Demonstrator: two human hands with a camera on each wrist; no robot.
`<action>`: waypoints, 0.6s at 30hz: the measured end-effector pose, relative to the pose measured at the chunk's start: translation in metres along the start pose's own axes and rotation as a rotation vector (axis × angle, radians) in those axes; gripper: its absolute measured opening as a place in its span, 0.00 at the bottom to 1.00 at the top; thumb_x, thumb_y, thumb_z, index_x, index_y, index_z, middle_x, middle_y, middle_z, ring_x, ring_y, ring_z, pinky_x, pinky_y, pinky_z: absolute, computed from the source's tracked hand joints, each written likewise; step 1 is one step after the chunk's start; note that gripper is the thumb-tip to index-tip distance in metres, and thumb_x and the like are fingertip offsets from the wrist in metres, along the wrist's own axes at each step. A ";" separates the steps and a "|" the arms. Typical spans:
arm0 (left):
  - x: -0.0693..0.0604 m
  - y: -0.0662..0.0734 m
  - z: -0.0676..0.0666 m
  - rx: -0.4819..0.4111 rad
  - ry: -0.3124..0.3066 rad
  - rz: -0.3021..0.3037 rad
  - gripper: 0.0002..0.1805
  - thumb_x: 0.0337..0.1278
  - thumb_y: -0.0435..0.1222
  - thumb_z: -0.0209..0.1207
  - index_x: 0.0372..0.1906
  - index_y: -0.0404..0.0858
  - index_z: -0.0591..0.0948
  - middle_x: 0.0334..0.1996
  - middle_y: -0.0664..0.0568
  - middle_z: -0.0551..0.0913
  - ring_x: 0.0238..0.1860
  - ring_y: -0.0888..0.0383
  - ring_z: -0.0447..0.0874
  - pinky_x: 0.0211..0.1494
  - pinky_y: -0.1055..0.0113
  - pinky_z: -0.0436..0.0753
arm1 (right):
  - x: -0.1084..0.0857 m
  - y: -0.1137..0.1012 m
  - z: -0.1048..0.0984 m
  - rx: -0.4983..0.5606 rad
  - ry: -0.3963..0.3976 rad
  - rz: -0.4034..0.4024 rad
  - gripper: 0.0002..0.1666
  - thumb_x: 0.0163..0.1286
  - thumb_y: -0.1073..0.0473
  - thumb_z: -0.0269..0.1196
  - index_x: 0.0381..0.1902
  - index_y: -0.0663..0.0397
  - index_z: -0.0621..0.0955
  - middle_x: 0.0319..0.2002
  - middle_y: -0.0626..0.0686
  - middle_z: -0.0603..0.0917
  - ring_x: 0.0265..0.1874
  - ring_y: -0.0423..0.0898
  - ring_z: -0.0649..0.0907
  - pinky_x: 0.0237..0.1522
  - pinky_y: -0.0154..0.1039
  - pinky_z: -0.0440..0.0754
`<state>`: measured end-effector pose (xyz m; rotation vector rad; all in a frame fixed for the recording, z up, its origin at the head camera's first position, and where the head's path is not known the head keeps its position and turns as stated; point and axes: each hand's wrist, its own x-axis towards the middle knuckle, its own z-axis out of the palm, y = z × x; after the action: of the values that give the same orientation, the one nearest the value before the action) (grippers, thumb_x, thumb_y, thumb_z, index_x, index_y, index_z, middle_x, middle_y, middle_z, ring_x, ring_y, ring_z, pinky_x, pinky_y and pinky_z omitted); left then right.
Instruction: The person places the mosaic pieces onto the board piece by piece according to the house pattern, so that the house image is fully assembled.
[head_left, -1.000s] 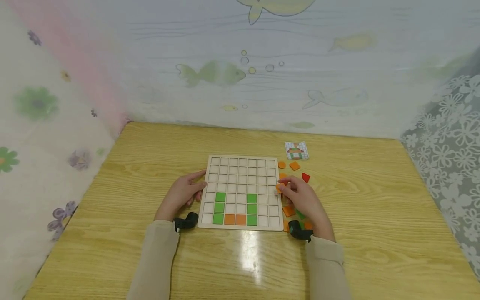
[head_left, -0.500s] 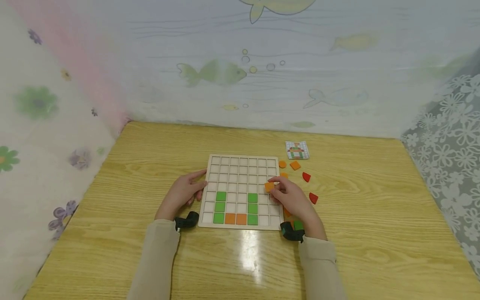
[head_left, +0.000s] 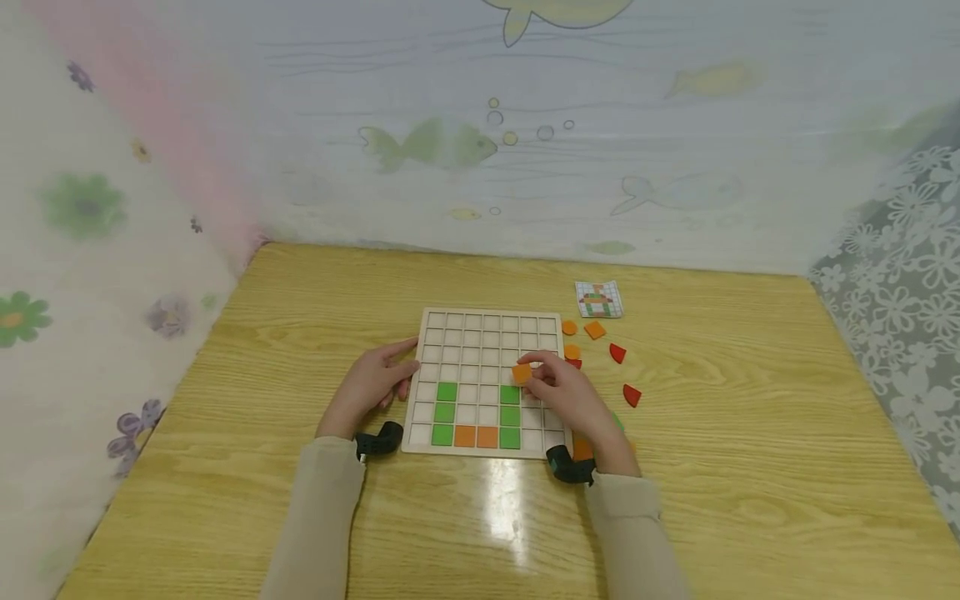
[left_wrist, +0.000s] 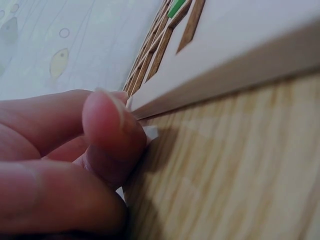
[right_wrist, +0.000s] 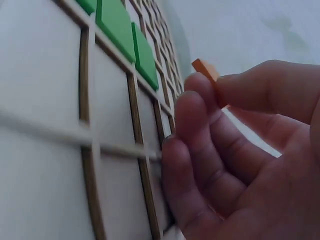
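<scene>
A wooden grid board (head_left: 491, 339) lies on the table. Green square tiles (head_left: 445, 412) fill part of one column on its left, and green tiles (head_left: 510, 415) another to the right. Two orange tiles (head_left: 465, 436) sit between them in the bottom row. My right hand (head_left: 572, 400) pinches an orange square tile (head_left: 521, 374) between thumb and fingers above the board, just beyond the right green column. In the right wrist view the tile (right_wrist: 207, 70) is tilted and clear of the grid. My left hand (head_left: 371, 383) rests at the board's left edge, fingers loosely bent and touching it.
A small printed pattern card (head_left: 598, 299) lies behind the board's right corner. Orange round pieces (head_left: 569, 328), an orange square (head_left: 595, 331) and red quarter-round pieces (head_left: 617, 353) lie right of the board. More tiles are partly hidden under my right forearm. A painted wall stands behind the table.
My right hand has carried the orange square tile leftward from the board's right edge to over the grid. My left hand has stayed at the left edge.
</scene>
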<state>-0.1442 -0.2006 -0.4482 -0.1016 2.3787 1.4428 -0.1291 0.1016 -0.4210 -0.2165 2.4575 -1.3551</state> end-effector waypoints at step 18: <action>-0.001 -0.002 -0.001 0.006 0.001 0.010 0.26 0.57 0.47 0.54 0.62 0.57 0.65 0.15 0.43 0.76 0.06 0.59 0.60 0.10 0.66 0.66 | 0.028 -0.023 0.023 -0.042 0.040 0.025 0.15 0.62 0.59 0.56 0.48 0.44 0.76 0.28 0.48 0.78 0.27 0.45 0.75 0.32 0.38 0.71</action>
<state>-0.1434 -0.2023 -0.4493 -0.0890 2.3870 1.4406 -0.1473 0.0630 -0.4194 -0.1702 2.5146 -1.3105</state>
